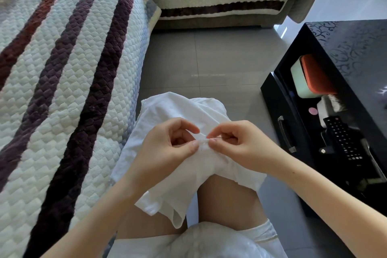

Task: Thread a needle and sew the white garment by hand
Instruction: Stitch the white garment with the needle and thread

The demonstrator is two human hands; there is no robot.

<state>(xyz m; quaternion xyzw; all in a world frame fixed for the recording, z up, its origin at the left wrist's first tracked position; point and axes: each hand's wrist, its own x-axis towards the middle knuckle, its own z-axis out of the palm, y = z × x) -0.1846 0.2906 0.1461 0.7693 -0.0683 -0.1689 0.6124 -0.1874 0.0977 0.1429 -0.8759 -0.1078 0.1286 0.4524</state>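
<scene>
"Head view, then: where is the white garment (184, 115)?"

"Draped over the person's bare knees, with its loose edges hanging down between and beside the legs. Both hands meet on a small raised fold near its middle."

"What is the left hand (167, 148) doing?"

"Its thumb and forefinger are closed on that fold; the fingertips (193, 145) pinch the cloth and lift it slightly. The other fingers are curled into the palm."

"And the right hand (240, 144)?"

"It pinches a thin dark needle (217, 137) between thumb and forefinger, with the rest of the fingers tucked under. The needle lies almost level and its tip points left, right at the fold — just beside the left thumb. I cannot tell if the tip has entered the cloth."

"Any thread?"

"Too fine to make out."

"What surrounds the person?"

"A quilted sofa cover (62, 69) with dark stripes on the left, grey floor tiles (209, 58) ahead, and a black table (345, 48) on the right — a remote control (343, 142) lies on its lower shelf."
</scene>
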